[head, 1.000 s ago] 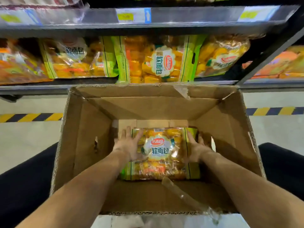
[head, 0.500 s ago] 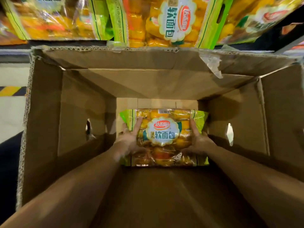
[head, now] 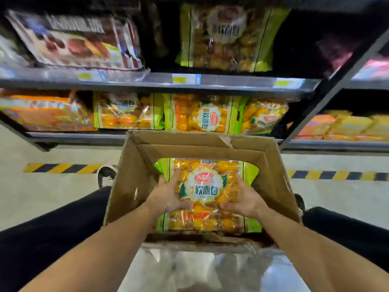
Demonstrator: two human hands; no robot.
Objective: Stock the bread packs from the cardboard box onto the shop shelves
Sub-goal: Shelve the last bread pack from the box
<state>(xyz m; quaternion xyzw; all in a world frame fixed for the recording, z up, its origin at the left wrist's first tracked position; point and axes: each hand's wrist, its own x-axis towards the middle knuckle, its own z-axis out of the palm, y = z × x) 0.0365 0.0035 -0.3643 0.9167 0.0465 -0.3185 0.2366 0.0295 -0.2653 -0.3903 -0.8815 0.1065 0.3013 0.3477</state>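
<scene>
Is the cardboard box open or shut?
Open: the cardboard box shows its inner walls; left hand and right hand hold a bread pack over it.

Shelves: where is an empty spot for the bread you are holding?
Top shelf: the dark stretch right of the green-edged pack, up to the slanted post, looks bare, though blur hides its back. Bottom shelf: crowded, shelf packs side by side with no gap. The left hand and right hand grip the bread pack over the box.
</scene>
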